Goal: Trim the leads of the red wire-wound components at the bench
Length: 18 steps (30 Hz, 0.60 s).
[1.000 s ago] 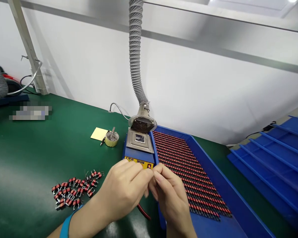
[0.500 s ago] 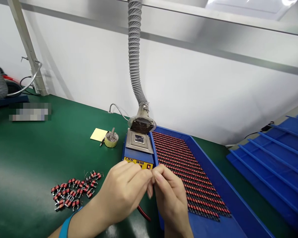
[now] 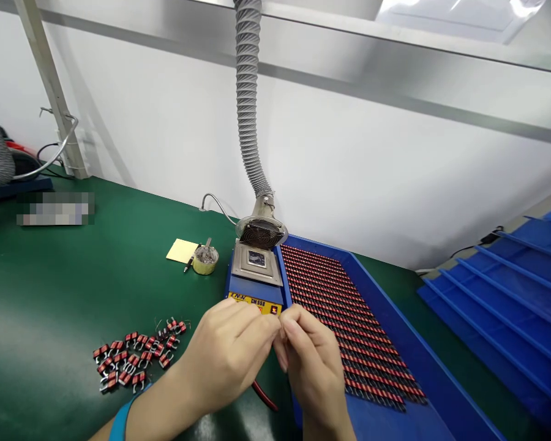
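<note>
My left hand (image 3: 232,352), with a blue band (image 3: 122,419) at the wrist, and my right hand (image 3: 314,361) meet fingertip to fingertip in front of the solder pot (image 3: 257,263). Both are closed in a pinch, and whatever lies between the fingertips is hidden. Left of my forearm, a loose pile of small red-and-black coils (image 3: 131,360) with bent wire leads lies on the green table. To the right, a blue tray (image 3: 390,306) holds many similar coils (image 3: 344,312) lined up in rows.
A round fume hood (image 3: 262,231) on a grey flexible duct (image 3: 248,92) hangs over the pot. Left of it are a small tub (image 3: 206,260) of grey matter, a pen (image 3: 190,260) and yellow notes (image 3: 180,250). Ribbed blue trays (image 3: 500,306) stand far right; a red cable (image 3: 265,397) lies below.
Both hands stay pinched together in nearly the same place, with only a slight shift of the fingers. The whole view has moved very slightly; the coils and tray look unchanged.
</note>
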Each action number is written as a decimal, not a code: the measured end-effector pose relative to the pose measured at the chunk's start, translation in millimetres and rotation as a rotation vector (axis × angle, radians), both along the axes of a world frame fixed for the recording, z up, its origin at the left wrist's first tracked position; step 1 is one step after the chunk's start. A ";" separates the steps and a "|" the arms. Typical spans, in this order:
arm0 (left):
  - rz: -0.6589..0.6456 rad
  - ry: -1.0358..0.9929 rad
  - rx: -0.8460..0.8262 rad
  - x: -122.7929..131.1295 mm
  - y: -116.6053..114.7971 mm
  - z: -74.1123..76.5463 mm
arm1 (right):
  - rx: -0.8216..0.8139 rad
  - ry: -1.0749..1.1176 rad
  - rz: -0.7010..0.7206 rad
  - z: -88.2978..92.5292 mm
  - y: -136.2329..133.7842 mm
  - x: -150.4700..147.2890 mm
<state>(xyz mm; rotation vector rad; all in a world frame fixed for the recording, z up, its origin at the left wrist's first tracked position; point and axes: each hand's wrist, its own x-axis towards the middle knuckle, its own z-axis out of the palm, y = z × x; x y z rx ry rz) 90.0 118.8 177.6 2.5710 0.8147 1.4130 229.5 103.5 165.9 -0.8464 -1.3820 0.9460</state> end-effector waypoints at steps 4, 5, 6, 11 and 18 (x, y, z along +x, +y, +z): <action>-0.127 -0.116 -0.301 -2.1 -1.7 5.0 | 0.001 0.177 0.146 2.8 1.6 3.2; -0.154 -0.160 -0.409 -3.1 -2.1 6.9 | 0.056 0.120 0.096 2.3 1.6 5.7; -0.176 -0.198 -0.504 -4.0 -2.4 8.6 | 0.104 0.049 0.042 1.3 1.5 8.1; -0.239 -0.259 -0.711 -6.0 -1.8 11.6 | 0.279 -0.106 -0.049 -4.9 1.8 11.4; -0.272 -0.226 -0.673 -3.9 1.6 8.1 | 0.193 0.004 -0.134 -1.2 -0.4 6.3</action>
